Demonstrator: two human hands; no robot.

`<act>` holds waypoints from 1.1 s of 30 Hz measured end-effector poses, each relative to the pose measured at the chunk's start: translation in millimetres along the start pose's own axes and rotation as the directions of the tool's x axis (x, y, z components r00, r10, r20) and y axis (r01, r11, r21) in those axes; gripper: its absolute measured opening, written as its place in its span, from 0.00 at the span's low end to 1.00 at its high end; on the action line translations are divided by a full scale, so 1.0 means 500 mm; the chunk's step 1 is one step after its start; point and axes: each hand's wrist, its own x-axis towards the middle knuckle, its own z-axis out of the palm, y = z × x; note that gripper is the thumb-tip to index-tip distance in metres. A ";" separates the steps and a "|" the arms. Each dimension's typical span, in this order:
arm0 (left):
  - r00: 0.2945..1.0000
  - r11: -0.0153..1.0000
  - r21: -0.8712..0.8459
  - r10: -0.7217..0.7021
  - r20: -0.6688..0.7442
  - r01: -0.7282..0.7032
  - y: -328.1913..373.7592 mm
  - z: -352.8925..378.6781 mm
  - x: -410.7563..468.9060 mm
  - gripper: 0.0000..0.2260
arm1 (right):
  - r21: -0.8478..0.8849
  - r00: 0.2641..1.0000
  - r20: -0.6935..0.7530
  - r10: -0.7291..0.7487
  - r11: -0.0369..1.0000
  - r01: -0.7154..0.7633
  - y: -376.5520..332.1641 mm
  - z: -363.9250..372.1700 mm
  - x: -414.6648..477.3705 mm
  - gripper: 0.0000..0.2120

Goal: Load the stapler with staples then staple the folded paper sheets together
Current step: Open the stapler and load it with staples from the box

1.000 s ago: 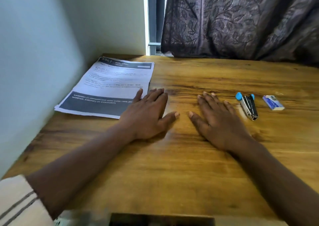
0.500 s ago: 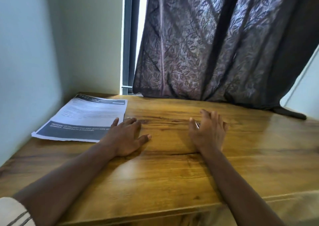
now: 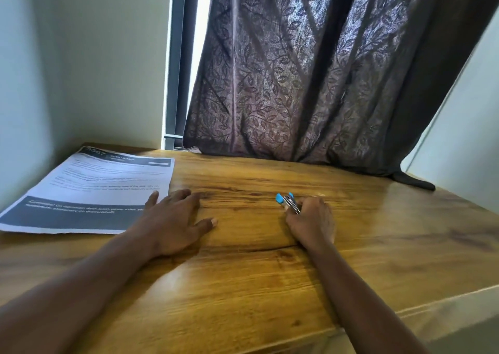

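1. Head view showed a person's right hand (image 3: 310, 222) closed around the stapler (image 3: 288, 203) on the table (image 3: 256, 286), fingers curled over its body, blue-tipped end poking out to the left.
2. A second before, that hand had lain flat and spread beside the stapler, which sat untouched; the grasp was new.
3. Left hand (image 3: 172, 218) stayed flat on the wood, fingers together and thumb splayed, holding nothing, its fingertips at the edge of the paper (image 3: 89, 189).
4. Paper lay flat and printed side up at the table's left, against the wall; no fold could be made out.
5. Staple box seen earlier to the stapler's right was no longer visible, likely hidden behind the right hand.
6. With the stapler just gripped, loading appeared to be starting; opening it and fetching staples remained, stapling well off.
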 end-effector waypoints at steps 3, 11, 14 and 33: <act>1.000 1.000 0.005 0.021 -0.023 -0.021 0.000 -0.001 -0.004 0.34 | 0.209 0.999 0.024 -0.034 0.978 0.028 -0.001 -0.010 -0.005 0.13; 0.911 0.936 -0.231 0.166 -0.378 -0.266 0.044 -0.009 -0.008 0.26 | 0.559 0.971 -0.065 -0.230 0.798 0.226 -0.027 -0.008 -0.022 0.15; 0.906 0.824 -0.486 0.073 -0.416 -0.289 0.084 -0.010 0.019 0.20 | 0.591 0.949 -0.073 -0.305 0.754 0.288 -0.028 -0.004 -0.021 0.18; 0.954 0.353 -0.898 -0.048 -0.295 -0.260 0.150 0.028 0.123 0.05 | 0.676 0.860 -0.008 -0.510 0.631 0.381 -0.045 0.015 -0.026 0.12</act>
